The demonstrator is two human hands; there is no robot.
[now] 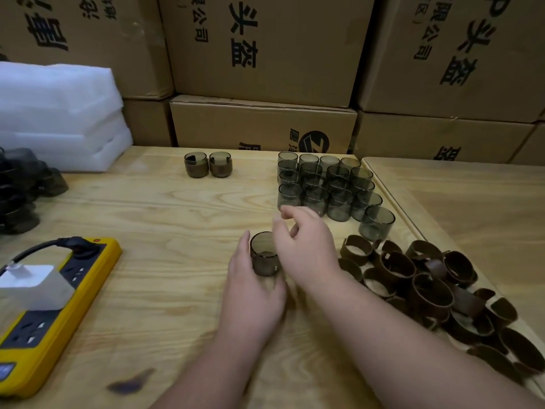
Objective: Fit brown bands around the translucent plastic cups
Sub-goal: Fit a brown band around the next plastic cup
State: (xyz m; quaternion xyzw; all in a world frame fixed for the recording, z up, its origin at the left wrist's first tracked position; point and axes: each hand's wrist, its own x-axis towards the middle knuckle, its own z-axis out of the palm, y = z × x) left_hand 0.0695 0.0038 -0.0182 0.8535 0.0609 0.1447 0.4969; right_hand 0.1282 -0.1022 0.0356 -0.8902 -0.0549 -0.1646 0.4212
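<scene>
A smoky translucent cup [264,252] stands upright on the wooden table, with no band on it. My left hand [253,287] grips it from the near side, thumb on its left wall. My right hand [300,243] hovers just right of the cup's rim, fingers loosely curled and holding nothing. Several bare cups [327,187] stand in rows behind my hands. A heap of brown bands [427,284] lies at the right. Two cups with bands fitted [208,164] stand at the back centre.
A yellow power strip [59,302] with a white plug lies at the left front. White foam sheets [56,113] and dark stacked cups [23,187] sit at the far left. Cardboard boxes [265,119] wall off the back. A second table [472,202] adjoins at the right.
</scene>
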